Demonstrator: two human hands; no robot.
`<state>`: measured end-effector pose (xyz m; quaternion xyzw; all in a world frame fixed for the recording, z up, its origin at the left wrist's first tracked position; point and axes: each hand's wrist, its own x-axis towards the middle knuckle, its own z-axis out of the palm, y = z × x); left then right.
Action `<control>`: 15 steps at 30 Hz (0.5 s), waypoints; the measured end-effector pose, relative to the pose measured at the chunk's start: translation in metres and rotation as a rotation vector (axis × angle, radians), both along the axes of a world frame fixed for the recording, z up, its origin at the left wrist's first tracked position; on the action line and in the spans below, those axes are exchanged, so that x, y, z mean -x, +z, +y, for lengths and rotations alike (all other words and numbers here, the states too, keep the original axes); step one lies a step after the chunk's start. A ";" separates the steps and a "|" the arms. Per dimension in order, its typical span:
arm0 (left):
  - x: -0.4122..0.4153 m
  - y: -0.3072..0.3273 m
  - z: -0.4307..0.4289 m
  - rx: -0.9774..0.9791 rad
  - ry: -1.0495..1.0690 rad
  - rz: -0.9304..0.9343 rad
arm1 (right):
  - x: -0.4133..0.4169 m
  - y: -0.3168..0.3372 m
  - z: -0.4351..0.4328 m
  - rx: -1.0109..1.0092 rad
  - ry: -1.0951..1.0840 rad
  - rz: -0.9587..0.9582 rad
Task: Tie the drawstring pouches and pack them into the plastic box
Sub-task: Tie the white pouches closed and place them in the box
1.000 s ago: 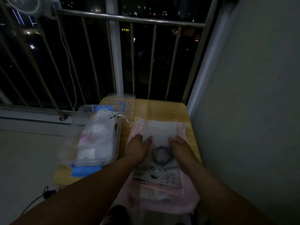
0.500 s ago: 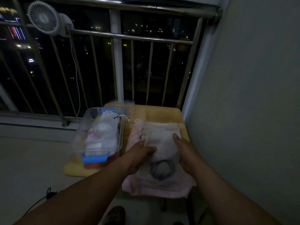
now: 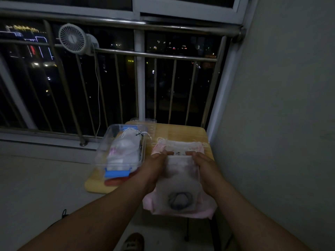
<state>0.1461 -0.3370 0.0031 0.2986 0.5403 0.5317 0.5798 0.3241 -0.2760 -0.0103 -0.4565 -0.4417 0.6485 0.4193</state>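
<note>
I see both hands on one white pouch (image 3: 181, 180). Left hand (image 3: 155, 166) grips its top-left edge, right hand (image 3: 205, 166) the top-right, fingers (image 3: 191, 153) curled over the edge. The pouch lies over the pink pouch pile (image 3: 195, 146) on the wooden surface (image 3: 181, 131). Just left, the open plastic box (image 3: 101, 153) holds tied pouches (image 3: 125, 147).

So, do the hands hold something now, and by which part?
Yes. The left hand and the right hand each grip the white pouch near its upper edge, one at each side.
</note>
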 end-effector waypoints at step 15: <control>0.003 0.010 -0.010 -0.024 0.195 -0.322 | -0.023 0.031 -0.020 0.268 -0.191 0.409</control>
